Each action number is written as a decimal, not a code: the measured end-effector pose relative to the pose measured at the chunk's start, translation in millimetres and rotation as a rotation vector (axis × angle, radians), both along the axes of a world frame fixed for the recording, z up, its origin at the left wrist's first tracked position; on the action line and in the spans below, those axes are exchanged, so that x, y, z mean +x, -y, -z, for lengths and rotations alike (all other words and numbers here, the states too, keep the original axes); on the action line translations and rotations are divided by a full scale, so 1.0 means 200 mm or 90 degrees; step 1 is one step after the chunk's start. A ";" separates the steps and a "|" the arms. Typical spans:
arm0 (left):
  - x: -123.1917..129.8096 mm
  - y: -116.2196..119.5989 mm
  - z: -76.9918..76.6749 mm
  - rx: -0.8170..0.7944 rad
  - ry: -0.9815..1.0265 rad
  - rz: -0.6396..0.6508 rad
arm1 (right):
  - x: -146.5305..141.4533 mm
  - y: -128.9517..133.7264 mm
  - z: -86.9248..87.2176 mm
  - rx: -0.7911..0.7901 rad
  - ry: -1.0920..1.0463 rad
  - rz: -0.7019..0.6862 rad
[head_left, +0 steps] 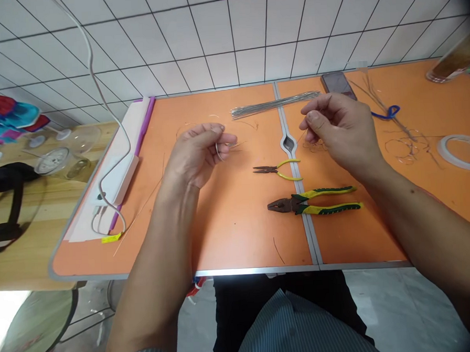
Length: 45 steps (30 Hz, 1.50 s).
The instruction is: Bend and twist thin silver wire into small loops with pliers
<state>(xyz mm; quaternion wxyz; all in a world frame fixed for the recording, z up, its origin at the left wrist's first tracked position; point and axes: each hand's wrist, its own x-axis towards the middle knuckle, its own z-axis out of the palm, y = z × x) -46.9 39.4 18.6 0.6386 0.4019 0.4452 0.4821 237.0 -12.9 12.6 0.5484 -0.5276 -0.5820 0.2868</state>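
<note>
Wire handling seems in hand — the left hand (pixel 202 152) pinches a thin curved wire (pixel 218 152) above the orange table (pixel 228 197), the right hand (pixel 340 128) curls, its hold unclear — and calls for steady fingertips.

No text, brand, number or sign can be read. The yellow label (pixel 111 238) on the white cord (pixel 90 57), at the left of the orange bench (pixel 229 218), is too small to make out, and so are the marks on the round lid (pixel 56 159) of the clear jar (pixel 71 166) at the far left.
</note>
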 end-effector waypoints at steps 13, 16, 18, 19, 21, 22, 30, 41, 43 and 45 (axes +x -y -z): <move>-0.01 -0.04 0.04 -0.030 -0.003 -0.019 | 0.43 -0.04 -0.03 -0.201 0.483 0.173; 0.01 -0.02 0.06 -0.024 -0.016 0.002 | 0.46 -0.04 0.04 -0.288 0.499 0.171; 0.02 -0.02 0.07 -0.023 -0.024 0.013 | 0.46 -0.04 0.06 -0.319 0.495 0.142; 0.03 -0.01 0.08 -0.022 -0.028 0.013 | 0.46 -0.04 0.07 -0.329 0.492 0.127; 0.03 -0.01 0.08 -0.022 -0.033 0.016 | 0.46 -0.04 0.08 -0.345 0.492 0.106; 0.03 -0.01 0.08 -0.021 -0.035 0.018 | 0.46 -0.05 0.09 -0.350 0.493 0.099; 0.02 0.00 0.12 -0.006 -0.059 0.047 | 0.46 -0.09 0.16 -0.348 0.513 0.091; 0.04 0.01 0.12 -0.019 -0.075 0.053 | 0.46 -0.05 0.11 -0.229 0.599 0.129; 0.04 0.02 0.11 -0.022 -0.074 0.053 | 0.46 -0.04 0.09 -0.214 0.635 0.146; 0.05 0.02 0.11 -0.028 -0.070 0.055 | 0.45 -0.03 0.06 -0.210 0.660 0.162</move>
